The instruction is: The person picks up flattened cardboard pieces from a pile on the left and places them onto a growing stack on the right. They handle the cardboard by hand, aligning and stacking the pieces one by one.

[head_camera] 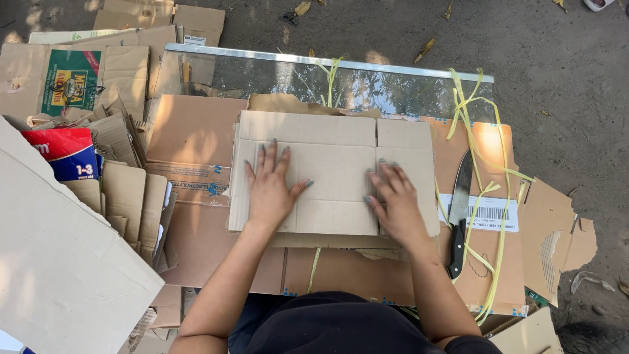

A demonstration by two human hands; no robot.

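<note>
A flattened pale brown cardboard box (pixel 327 134) lies on top of a stack of larger brown cardboard sheets (pixel 196 131) in front of me. My left hand (pixel 270 187) rests palm down on its left half, fingers spread. My right hand (pixel 393 203) presses flat on its right part, fingers pointing up and left. Neither hand holds anything. A large knife (pixel 459 210) with a black handle lies on the cardboard just right of my right hand.
Yellow plastic strapping (pixel 488 190) loops over the right side of the stack. A glass pane with a metal edge (pixel 327 62) lies behind. More cardboard piles (pixel 124 190) and a big pale sheet (pixel 59 262) crowd the left. Torn pieces (pixel 557 242) sit right, on dirt ground.
</note>
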